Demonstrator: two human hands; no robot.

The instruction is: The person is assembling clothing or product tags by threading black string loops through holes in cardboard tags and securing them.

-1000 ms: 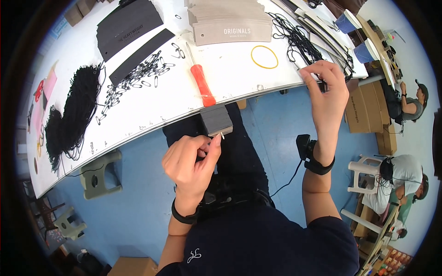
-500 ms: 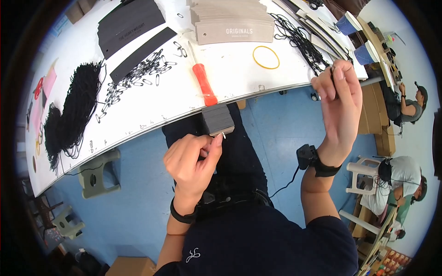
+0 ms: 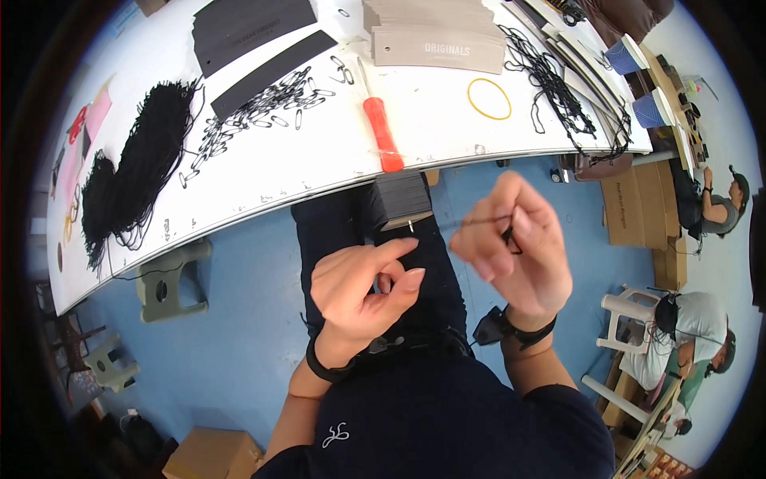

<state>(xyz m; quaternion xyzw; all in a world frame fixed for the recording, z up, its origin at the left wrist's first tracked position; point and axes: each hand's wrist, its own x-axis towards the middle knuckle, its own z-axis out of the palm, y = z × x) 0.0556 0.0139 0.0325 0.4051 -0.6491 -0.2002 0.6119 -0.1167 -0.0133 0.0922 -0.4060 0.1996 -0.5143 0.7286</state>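
Note:
At the table's front edge, over my lap, rests a thick stack of dark cards (image 3: 400, 201) with a small pale pin-like tip (image 3: 411, 227) sticking out of its near end. Just below that tip is my left hand (image 3: 363, 287), its thumb and forefinger apart and nothing visible between them. To the right, my raised right hand (image 3: 519, 239) pinches a thin black cord (image 3: 508, 232), partly hidden by the fingers and blurred. A red-handled tool (image 3: 383, 136) with a thin shaft lies on the table just beyond the stack.
On the white table (image 3: 263, 160) are a bundle of black cords (image 3: 144, 168), scattered black safety pins (image 3: 259, 104), dark tags (image 3: 251, 32), beige tags (image 3: 437, 52), a yellow rubber band (image 3: 489, 99) and loose black cords (image 3: 550, 80). A stool (image 3: 171, 279) stands at left; people sit at right.
My right hand has come from the table's right edge down and left toward the stack, bringing the black cord. My left hand has moved off the pin tip, its thumb and forefinger parting.

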